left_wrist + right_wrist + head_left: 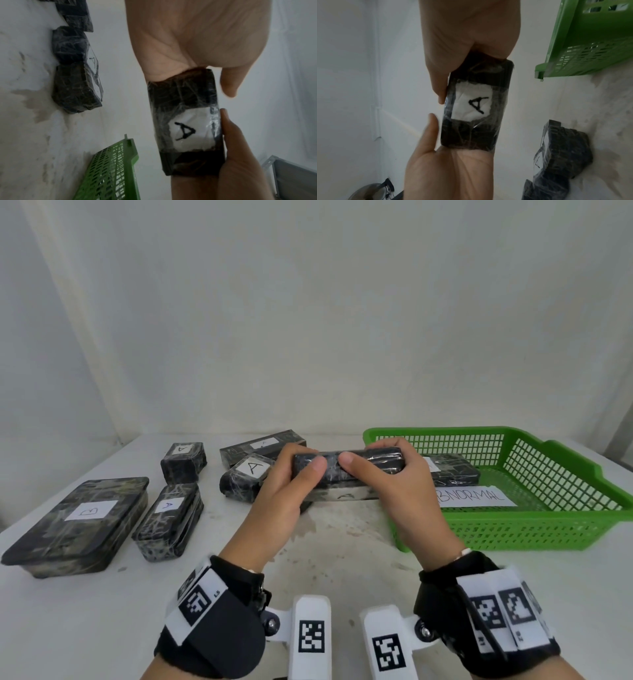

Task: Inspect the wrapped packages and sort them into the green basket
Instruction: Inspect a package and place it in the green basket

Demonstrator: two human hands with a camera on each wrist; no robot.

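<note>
A wrapped package [346,470] is held up off the desk [342,542], above its middle and just left of the green basket [534,529]. It is clamped at both ends: the left hand [284,501] is curled round the left end, the right hand [397,491] round the right, with the thumbs nearly meeting on the near face. In the wrist views a white label [190,128] marked "A" is seen on the face turned away from the head camera.

Handling, as judged: the package looks stiff and box-like, light enough for a fingertip hold. The glossy film wrap is likely slippery, so a hold across the short ends or over the long edges is advised rather than a pinch on the flat faces. Nothing suggests fragility, though the contents cannot be told.

The basket stands at the right edge of the desk. One long dark package [452,474] lies in it toward the far wall, and a paper slip [476,498] reading "ABNORMAL" (first letter hidden) is laid on its floor.

Other packages are left along the left half: a large flat one marked "B" [78,525] at the left edge, several marked "A" behind.
</note>
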